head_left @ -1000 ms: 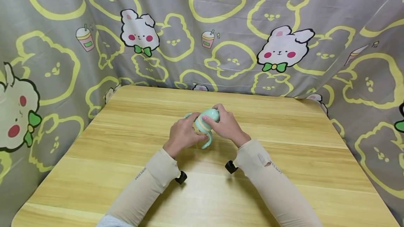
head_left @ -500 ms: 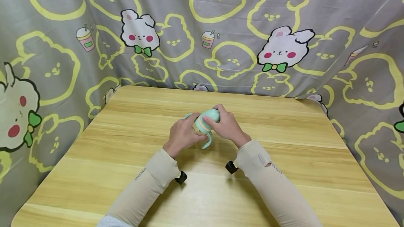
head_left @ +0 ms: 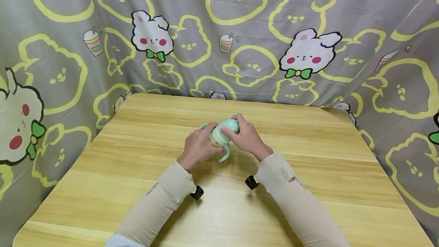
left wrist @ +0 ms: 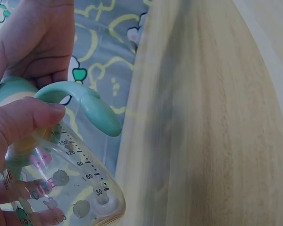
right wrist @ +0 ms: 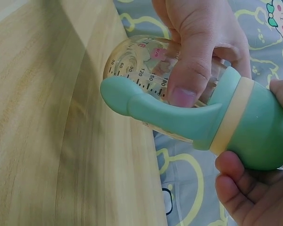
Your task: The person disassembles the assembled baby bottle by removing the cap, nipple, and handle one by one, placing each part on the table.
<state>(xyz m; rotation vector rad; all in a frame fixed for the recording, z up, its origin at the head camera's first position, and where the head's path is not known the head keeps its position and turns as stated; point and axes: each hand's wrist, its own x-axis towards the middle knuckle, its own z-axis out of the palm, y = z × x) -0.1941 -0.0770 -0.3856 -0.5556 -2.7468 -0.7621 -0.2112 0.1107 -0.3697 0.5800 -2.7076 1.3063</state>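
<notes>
A grey curtain (head_left: 219,29) printed with yellow outlines and white rabbits hangs all round the back and sides, and in front of it stands the pale wooden worktop (head_left: 308,186). Two arms in beige sleeves (head_left: 161,201) reach over it from the near edge, a small black camera mount under each wrist. Both hands meet near the middle of the worktop, held just above it, around a baby bottle (head_left: 224,132) that is tipped over rather than upright. The left hand (head_left: 199,146) grips the clear body, its fingers (left wrist: 26,120) curled round the glass with the printed scale (the thumb lies across it beside a mint handle (right wrist: 155,110)). The right hand (head_left: 245,136) wraps the mint cap (right wrist: 259,127), fingers closed over the top, above the cream ring (right wrist: 232,115) that joins cap to body. Whether the cap is tight or loose I cannot tell.
</notes>
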